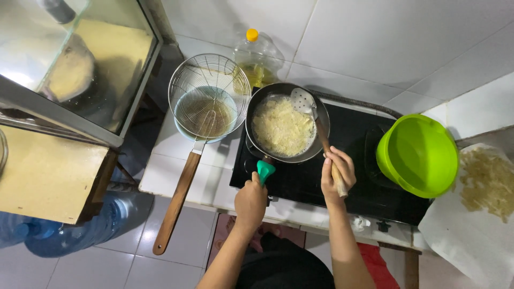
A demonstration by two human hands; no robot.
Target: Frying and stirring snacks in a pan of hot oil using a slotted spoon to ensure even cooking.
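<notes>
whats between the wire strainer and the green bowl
In the head view, the frying pan of pale food sits between the wire strainer and the green bowl, with bare black stovetop beyond it.

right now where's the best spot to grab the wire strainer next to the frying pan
Take the wire strainer by the far end of its long wooden handle, coming from the near, floor side. The handle juts past the counter edge toward the person, free of clutter, and keeps fingers away from the frying pan.
</notes>
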